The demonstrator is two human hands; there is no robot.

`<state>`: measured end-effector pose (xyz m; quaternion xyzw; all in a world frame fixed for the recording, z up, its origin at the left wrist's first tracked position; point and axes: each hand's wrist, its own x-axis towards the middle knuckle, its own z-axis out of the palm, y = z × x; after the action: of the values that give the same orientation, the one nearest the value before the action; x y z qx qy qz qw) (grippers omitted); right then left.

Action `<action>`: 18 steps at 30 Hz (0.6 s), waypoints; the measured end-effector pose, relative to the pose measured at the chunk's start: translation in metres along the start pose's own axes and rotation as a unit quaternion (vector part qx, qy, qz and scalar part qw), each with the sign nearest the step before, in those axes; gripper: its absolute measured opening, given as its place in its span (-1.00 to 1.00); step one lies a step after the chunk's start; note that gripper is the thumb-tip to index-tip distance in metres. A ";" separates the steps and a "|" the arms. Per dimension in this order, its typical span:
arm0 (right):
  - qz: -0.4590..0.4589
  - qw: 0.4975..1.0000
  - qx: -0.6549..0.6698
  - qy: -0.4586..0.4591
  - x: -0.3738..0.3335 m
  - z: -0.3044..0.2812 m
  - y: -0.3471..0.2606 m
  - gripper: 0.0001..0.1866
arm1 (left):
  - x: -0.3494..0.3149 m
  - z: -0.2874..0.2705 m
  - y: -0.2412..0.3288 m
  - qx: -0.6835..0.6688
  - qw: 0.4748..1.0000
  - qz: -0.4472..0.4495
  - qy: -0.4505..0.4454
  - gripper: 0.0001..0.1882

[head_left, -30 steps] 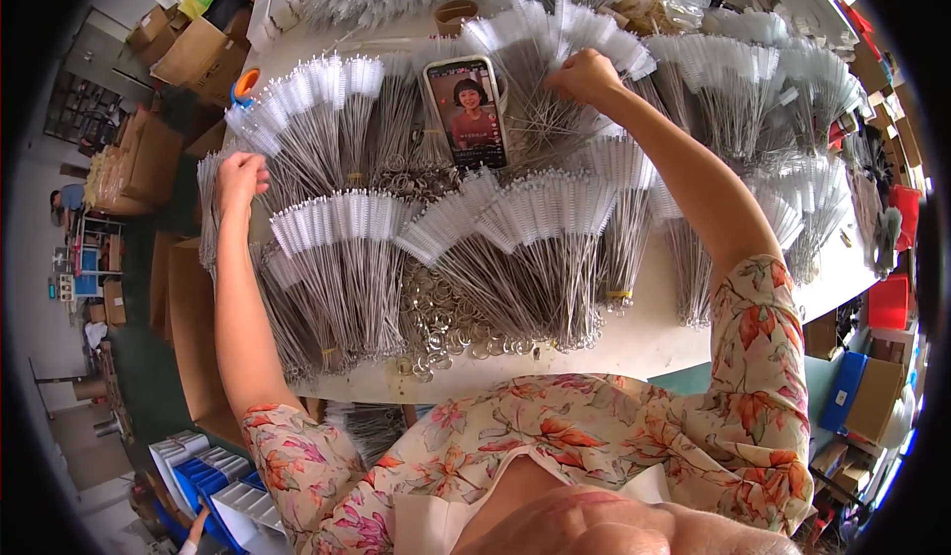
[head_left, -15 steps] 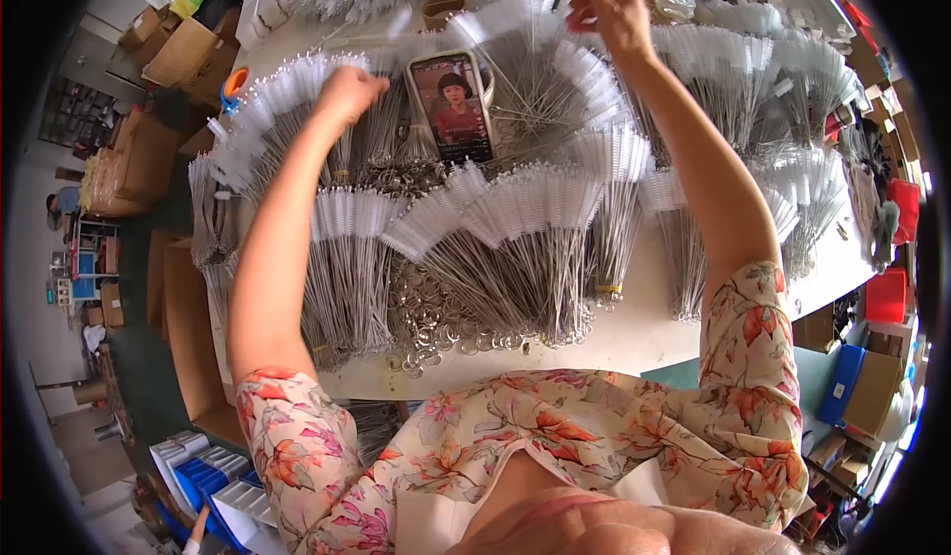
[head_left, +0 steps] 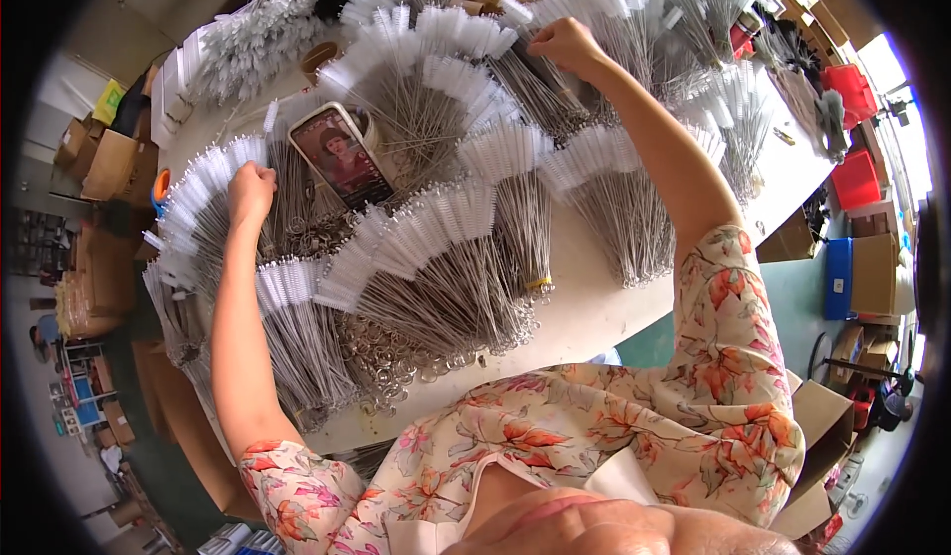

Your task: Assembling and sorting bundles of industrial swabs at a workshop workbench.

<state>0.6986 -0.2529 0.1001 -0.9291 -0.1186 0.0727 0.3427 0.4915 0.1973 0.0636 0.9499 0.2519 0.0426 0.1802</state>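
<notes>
Left hand (head_left: 252, 191) is curled into a fist on the white-bristled heads of a fanned bundle of thin wire-stemmed tube brushes (head_left: 203, 213) at the left edge of the white bench (head_left: 584, 302); looks like it pinches a few bristle ends, exact grip hidden by the knuckles. Right hand (head_left: 565, 45) is reaching far across, fingers closed around the stems of another fanned brush bundle (head_left: 555, 90) near the back of the bench. A smartphone with a lit screen (head_left: 342, 156) is propped upright between the two arms, leaning among the brush stems. More brush fans (head_left: 436, 258) overlap in front, with a heap of small metal rings (head_left: 381, 352) at their loop ends. Risks, as I read it: bundles overlap tightly, so pulling one bundle could drag neighbouring stems and splay the fans; the right forearm passes low over the middle fans and could sweep them; a tug on the stems beside the phone could tip it.
</notes>
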 end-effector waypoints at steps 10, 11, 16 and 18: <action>0.000 0.998 -0.047 0.040 0.017 0.025 0.019 -0.67 | -0.006 0.009 0.011 0.091 0.995 0.008 0.047 -0.84; 0.032 0.999 -0.017 0.010 0.017 0.018 0.020 -0.67 | -0.007 0.004 0.013 0.082 0.996 0.012 0.037 -0.83; -0.001 1.000 -0.003 0.018 0.002 0.005 0.006 -0.69 | -0.007 -0.013 0.009 0.031 0.999 -0.004 -0.028 -0.77; -0.004 1.000 -0.020 0.002 -0.006 -0.010 0.000 -0.68 | -0.020 -0.040 0.030 -0.083 0.988 -0.068 -0.107 -0.80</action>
<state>0.6947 -0.2610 0.1084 -0.9354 -0.1227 0.0670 0.3249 0.4808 0.1764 0.1120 0.9113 0.2913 -0.0507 0.2864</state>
